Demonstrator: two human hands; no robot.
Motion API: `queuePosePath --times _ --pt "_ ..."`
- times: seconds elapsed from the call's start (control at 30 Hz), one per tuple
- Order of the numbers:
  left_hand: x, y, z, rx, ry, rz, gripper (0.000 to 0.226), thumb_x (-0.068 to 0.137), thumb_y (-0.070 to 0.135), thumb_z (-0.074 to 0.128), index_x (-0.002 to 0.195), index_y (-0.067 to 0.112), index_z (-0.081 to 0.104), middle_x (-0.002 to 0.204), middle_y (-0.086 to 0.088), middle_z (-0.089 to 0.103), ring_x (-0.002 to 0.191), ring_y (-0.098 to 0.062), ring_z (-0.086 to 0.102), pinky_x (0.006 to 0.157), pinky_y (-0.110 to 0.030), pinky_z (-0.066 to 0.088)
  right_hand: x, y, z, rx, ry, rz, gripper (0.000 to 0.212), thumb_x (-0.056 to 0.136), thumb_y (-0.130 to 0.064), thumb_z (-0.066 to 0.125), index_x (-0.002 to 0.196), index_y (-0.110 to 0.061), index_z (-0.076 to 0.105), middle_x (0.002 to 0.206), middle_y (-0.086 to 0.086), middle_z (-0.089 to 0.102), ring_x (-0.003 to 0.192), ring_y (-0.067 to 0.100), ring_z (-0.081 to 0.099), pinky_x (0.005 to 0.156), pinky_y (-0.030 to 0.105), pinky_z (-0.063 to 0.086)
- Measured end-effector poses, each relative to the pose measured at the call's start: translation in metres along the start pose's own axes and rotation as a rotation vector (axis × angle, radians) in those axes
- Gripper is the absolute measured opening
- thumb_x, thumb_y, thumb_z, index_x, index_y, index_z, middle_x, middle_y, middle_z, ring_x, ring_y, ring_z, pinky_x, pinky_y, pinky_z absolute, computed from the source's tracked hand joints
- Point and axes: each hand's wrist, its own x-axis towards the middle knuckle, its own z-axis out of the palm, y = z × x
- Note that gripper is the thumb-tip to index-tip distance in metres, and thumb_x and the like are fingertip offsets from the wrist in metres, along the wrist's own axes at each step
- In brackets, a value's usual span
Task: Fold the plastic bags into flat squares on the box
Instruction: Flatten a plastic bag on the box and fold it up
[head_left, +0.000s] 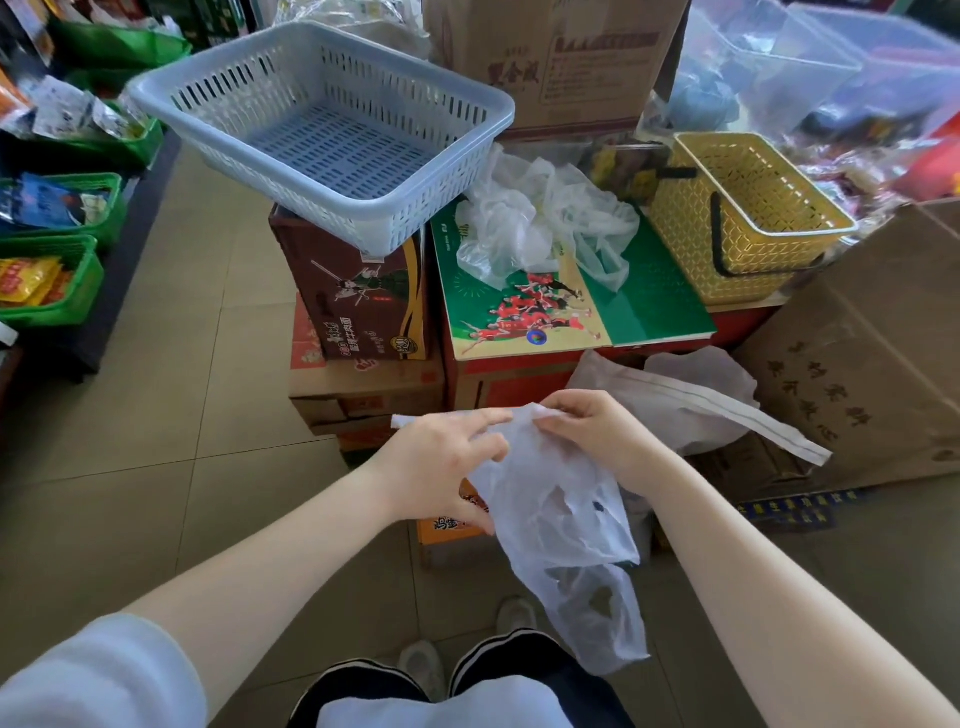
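A thin translucent white plastic bag (558, 525) hangs in the air in front of me, below box height. My right hand (587, 426) pinches its top edge. My left hand (441, 462) holds the bag's left side, thumb under it and fingers stretched across the top. The bag's lower part droops crumpled toward my knees. On the green box (654, 306) ahead lies a loose heap of several more clear bags (540, 223), unfolded.
A blue-grey slotted basket (322, 124) sits on a brown carton (358, 301) at the left. A yellow basket (743, 213) stands right of the green box. A white sack (691, 400) leans by a big cardboard box (872, 353). Green crates (52, 275) line the far left.
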Motion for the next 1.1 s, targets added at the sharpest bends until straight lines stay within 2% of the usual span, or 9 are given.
queuePosePath --times 0.23,0.37,0.47,0.53,0.63,0.77,0.83,0.93,1.1 --pt "0.02 -0.007 0.007 0.243 0.025 -0.059 0.071 0.052 0.038 0.086 0.105 0.02 0.043 0.14 -0.02 0.039 0.13 -0.037 0.038 0.106 -0.053 0.025 -0.003 -0.004 -0.025 0.399 -0.16 0.261 0.031 0.079 -0.046 0.06 0.069 -0.018 0.069 0.065 0.001 0.063 0.056 0.012 0.059 0.059 0.022 0.047" --pt "0.043 -0.015 0.003 0.233 0.161 0.063 0.069 0.052 0.02 0.087 0.105 0.014 0.042 0.108 -0.011 0.063 0.095 -0.025 0.065 0.084 -0.034 0.052 0.001 0.006 -0.041 0.567 -0.257 0.38 0.052 0.072 -0.052 0.067 0.106 -0.012 0.069 0.102 0.011 0.068 0.097 0.027 0.061 0.097 0.043 0.043" --pt "0.053 -0.018 0.0 0.099 0.269 0.023 0.065 0.055 -0.005 0.077 0.107 0.01 0.04 0.072 -0.005 0.066 0.046 -0.019 0.06 0.04 -0.017 0.037 0.002 0.011 -0.048 0.386 -0.148 0.355 0.06 0.066 -0.057 0.066 0.107 -0.013 0.067 0.102 0.01 0.07 0.095 0.028 0.064 0.095 0.045 0.046" --pt "0.051 -0.02 0.001 -0.076 0.241 -0.094 0.059 0.073 0.0 0.069 0.118 0.014 0.033 0.075 -0.007 0.067 0.05 -0.024 0.061 0.041 -0.024 0.04 0.0 0.018 -0.055 0.197 -0.008 0.285 0.058 0.067 -0.051 0.07 0.111 -0.014 0.065 0.101 0.007 0.071 0.094 0.024 0.067 0.091 0.043 0.052" --pt "0.038 -0.031 0.011 -0.143 0.094 -0.339 0.045 0.088 0.013 0.057 0.13 0.016 0.039 0.086 -0.006 0.067 0.069 -0.026 0.063 0.054 -0.033 0.047 -0.007 0.036 -0.063 -0.054 -0.096 0.324 0.029 0.073 -0.031 0.077 0.097 -0.019 0.067 0.094 0.0 0.071 0.089 0.016 0.067 0.081 0.03 0.054" --pt "0.022 -0.042 0.018 -0.201 -0.047 -0.479 0.01 0.091 0.019 0.053 0.096 0.013 0.06 0.073 -0.002 0.06 0.07 -0.022 0.057 0.053 -0.028 0.035 -0.003 0.064 -0.052 -0.408 -0.025 0.484 0.029 0.067 -0.022 0.07 0.088 -0.002 0.069 0.078 0.008 0.068 0.076 0.024 0.066 0.064 0.032 0.05" --pt "0.015 -0.046 0.023 -0.197 -0.099 -0.472 0.007 0.09 0.019 0.054 0.089 0.013 0.058 0.071 -0.001 0.055 0.069 -0.022 0.055 0.054 -0.029 0.035 0.001 0.07 -0.047 0.044 0.152 0.566 0.03 0.082 -0.015 0.06 0.103 0.006 0.065 0.073 0.012 0.062 0.061 0.018 0.06 0.057 0.028 0.048" --pt "0.001 -0.055 0.026 -0.203 -0.074 -0.475 0.016 0.091 0.026 0.054 0.079 0.018 0.047 0.068 -0.004 0.056 0.065 -0.024 0.052 0.052 -0.031 0.032 0.002 0.071 -0.047 0.904 0.105 0.419 0.034 0.09 -0.024 0.046 0.105 -0.001 0.065 0.086 0.012 0.067 0.075 0.023 0.064 0.07 0.031 0.051" --pt "-0.012 -0.067 0.03 -0.27 -0.07 -0.515 0.037 0.088 0.043 0.056 0.065 0.028 0.031 0.056 0.005 0.045 0.055 -0.022 0.046 0.046 -0.03 0.025 0.003 0.058 -0.043 1.37 0.13 0.125 0.048 0.077 -0.041 0.059 0.107 -0.005 0.067 0.11 0.015 0.067 0.093 0.024 0.067 0.076 0.033 0.057"
